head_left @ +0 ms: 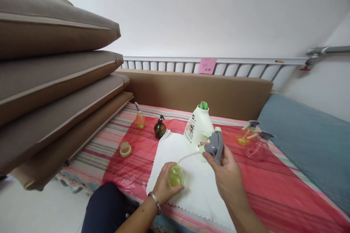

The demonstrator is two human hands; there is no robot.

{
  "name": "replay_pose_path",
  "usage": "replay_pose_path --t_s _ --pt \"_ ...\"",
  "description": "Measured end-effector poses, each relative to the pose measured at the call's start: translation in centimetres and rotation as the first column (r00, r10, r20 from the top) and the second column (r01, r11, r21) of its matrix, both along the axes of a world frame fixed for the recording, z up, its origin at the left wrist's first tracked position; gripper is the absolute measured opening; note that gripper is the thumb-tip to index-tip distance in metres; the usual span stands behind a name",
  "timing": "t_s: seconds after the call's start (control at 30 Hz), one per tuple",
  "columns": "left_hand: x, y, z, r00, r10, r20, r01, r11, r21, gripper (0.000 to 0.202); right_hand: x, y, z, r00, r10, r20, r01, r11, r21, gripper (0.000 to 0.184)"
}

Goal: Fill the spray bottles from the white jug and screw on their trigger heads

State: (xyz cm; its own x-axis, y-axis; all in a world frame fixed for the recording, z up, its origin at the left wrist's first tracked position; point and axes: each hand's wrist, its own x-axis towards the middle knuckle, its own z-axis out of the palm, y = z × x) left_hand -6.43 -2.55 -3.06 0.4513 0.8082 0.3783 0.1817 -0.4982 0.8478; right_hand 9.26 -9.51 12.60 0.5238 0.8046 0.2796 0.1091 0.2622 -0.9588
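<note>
My left hand (164, 185) is wrapped round a small yellow-green bottle (175, 174), held over a white cloth (188, 182). My right hand (222, 169) grips a grey trigger spray head (215, 144), lifted clear of the bottle. Its thin white dip tube (188, 157) trails down toward the bottle's open neck. Just behind the spray head stands a white detergent jug with a green cap (198, 125).
On the red plastic sheet (259, 178) lie an orange spray bottle (139, 118), a dark pump bottle (160, 128), a beige cap (125, 149) and two pinkish spray bottles (253, 140) at right. Stacked brown cushions (54, 91) rise on the left; a blue mattress (308, 142) is right.
</note>
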Motion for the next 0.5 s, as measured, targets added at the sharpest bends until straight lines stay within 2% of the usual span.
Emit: replay_pose_path --t_s 0.1,0.17,0.3,0.4,0.5 --pt "0.0 0.1 -0.1 1.000 -0.003 -0.006 0.003 1.000 -0.003 0.065 -0.2 0.0 0.2 0.999 0.036 0.028 -0.035 0.999 -0.022 0.050" --pt "0.1 0.1 -0.3 1.000 -0.004 -0.005 0.004 1.000 0.002 0.067 -0.5 0.5 -0.6 0.997 0.069 0.044 -0.067 0.997 -0.037 0.055" --pt "0.2 0.1 -0.5 1.000 -0.008 -0.003 0.008 1.000 0.009 0.068 -1.4 2.1 -4.1 0.987 0.139 0.078 -0.131 0.987 -0.090 0.058" --pt "0.3 0.2 -0.5 1.000 -0.007 0.004 0.007 1.000 0.023 0.069 -2.3 3.0 -7.1 0.978 0.187 0.090 -0.175 0.976 -0.129 0.047" --pt "0.4 0.2 -0.5 1.000 -0.007 0.003 0.007 1.000 0.022 0.066 -3.1 3.3 -8.8 0.972 0.214 0.095 -0.200 0.970 -0.138 0.037"
